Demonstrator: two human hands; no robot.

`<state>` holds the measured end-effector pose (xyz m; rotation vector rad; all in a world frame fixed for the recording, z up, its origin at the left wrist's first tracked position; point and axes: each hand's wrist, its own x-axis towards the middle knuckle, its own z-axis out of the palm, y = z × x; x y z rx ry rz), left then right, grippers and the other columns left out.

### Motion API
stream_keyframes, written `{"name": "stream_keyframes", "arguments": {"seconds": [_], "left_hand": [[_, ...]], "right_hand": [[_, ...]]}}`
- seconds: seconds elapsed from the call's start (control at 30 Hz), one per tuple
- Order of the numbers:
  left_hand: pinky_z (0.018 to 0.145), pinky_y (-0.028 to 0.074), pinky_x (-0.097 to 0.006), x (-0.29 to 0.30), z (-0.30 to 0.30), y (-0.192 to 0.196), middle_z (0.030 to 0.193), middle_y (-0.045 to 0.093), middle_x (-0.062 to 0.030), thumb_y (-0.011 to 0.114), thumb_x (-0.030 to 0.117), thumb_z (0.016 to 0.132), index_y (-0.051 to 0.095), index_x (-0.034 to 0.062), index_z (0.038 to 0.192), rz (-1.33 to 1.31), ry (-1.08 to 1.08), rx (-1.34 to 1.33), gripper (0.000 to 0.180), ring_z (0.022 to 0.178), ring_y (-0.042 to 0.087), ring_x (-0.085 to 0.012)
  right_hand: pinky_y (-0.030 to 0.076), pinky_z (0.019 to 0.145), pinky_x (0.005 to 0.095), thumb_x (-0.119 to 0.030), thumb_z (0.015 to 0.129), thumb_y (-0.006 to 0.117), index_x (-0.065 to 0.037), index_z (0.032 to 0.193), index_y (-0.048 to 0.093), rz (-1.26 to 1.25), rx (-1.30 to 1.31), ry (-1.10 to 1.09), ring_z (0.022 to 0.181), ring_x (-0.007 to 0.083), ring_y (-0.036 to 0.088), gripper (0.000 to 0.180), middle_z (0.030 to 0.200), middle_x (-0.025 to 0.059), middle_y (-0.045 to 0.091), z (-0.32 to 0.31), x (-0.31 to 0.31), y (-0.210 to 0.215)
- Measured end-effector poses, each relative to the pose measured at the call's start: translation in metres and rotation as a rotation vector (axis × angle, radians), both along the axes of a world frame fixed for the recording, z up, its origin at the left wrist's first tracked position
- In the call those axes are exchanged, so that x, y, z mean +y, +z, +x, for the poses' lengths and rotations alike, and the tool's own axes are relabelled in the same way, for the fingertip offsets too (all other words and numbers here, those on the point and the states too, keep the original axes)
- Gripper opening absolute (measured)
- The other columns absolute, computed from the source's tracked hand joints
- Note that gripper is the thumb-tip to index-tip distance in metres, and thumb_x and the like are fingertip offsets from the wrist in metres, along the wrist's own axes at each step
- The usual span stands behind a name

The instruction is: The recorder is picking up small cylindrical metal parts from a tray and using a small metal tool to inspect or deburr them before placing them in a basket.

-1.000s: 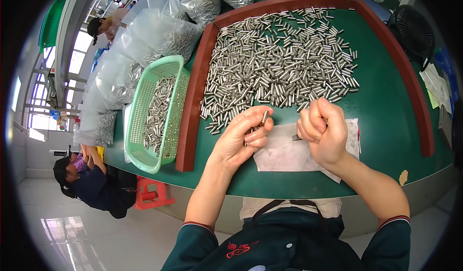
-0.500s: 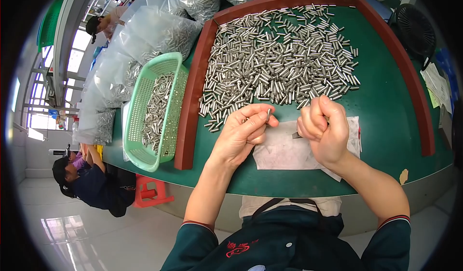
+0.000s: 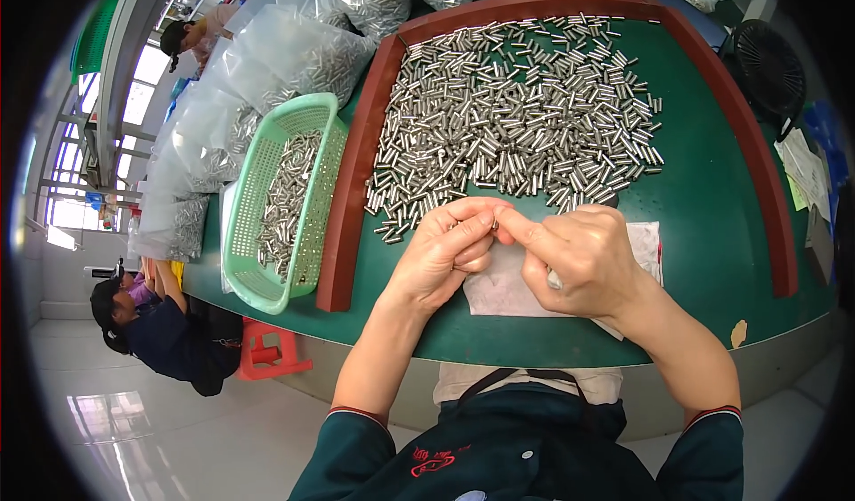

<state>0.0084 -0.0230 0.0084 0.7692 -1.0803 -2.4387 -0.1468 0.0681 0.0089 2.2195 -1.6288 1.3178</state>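
Observation:
A small metal pin (image 3: 495, 225) is pinched between the thumb and forefinger of my left hand (image 3: 445, 256), and only its tip shows. My right hand (image 3: 583, 256) meets the left one, its forefinger pressed against the left fingertips at the pin. The other right fingers are curled round something whose pale end (image 3: 554, 279) peeks out below them; its kind is hidden. Beneath both hands lies a stained white cloth (image 3: 499, 292). Just beyond them, a broad heap of loose metal pins (image 3: 517, 109) spreads over the green tabletop (image 3: 704, 234).
A red-brown raised border (image 3: 356, 180) frames the pins. To its left stands a green perforated basket (image 3: 254, 269) holding more pins, with bags of pins (image 3: 321, 65) behind. A black fan (image 3: 764, 69) is at far right. Another person (image 3: 169, 323) sits at left near a red stool (image 3: 272, 350).
My right hand has moved left and turned, bringing its forefinger onto the left fingertips. The grey end sticking out of the right fist no longer shows. My left hand keeps its pinch.

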Motion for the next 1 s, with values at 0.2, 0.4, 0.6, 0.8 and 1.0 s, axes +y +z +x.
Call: {"name": "stream_keyframes", "arguments": {"seconds": [0.2,0.4,0.6,0.8,1.0], "left_hand": [[0.038,0.019,-0.015,0.000,0.001,0.002,0.073,0.057,-0.0050,0.046,0.006,0.086,0.054,-0.0043,0.101,-0.021,-0.020,0.005,0.020,0.042,0.025,0.0003],[0.038,0.021,-0.014,-0.001,0.000,0.004,0.077,0.058,-0.0074,0.047,0.008,0.086,0.054,-0.0026,0.099,0.022,-0.018,0.021,0.018,0.042,0.026,0.0001],[0.039,0.019,-0.016,-0.003,-0.002,-0.001,0.073,0.057,-0.0064,0.045,0.017,0.088,0.053,-0.0034,0.098,0.030,0.015,0.041,0.024,0.042,0.026,-0.0004],[0.039,0.018,-0.018,0.001,0.004,0.002,0.051,0.036,0.0051,0.043,0.020,0.090,0.053,0.0012,0.083,-0.165,-0.069,-0.063,0.023,0.042,0.024,-0.0022],[0.042,0.021,-0.018,0.013,-0.005,0.005,0.053,0.037,0.0047,0.044,0.019,0.089,0.054,-0.0007,0.079,-0.529,-0.218,-0.269,0.024,0.047,0.029,-0.0026]], "right_hand": [[0.037,0.038,0.0276,-0.009,0.058,0.058,-0.005,0.088,0.063,0.076,0.048,-0.013,0.037,0.0151,0.046,0.030,0.045,0.0004,0.044,-0.001,-0.001,-0.003],[0.036,0.037,0.0275,-0.006,0.058,0.056,-0.004,0.081,0.062,-0.042,0.006,0.023,0.037,0.0155,0.046,0.024,0.045,0.0006,0.043,-0.010,0.001,0.004],[0.041,0.040,0.0280,0.001,0.062,0.057,-0.002,0.083,0.060,-0.008,-0.144,-0.149,0.045,0.0192,0.055,0.021,0.059,0.0083,0.059,-0.031,0.007,0.035],[0.038,0.039,0.0306,0.002,0.061,0.056,-0.004,0.084,0.061,0.224,0.136,-0.187,0.046,0.0212,0.053,0.025,0.054,0.0066,0.054,-0.061,0.045,0.063],[0.039,0.042,0.0328,0.003,0.060,0.054,-0.006,0.088,0.062,0.514,0.196,-0.234,0.044,0.0227,0.051,0.031,0.053,0.0083,0.053,-0.069,0.081,0.017]]}}
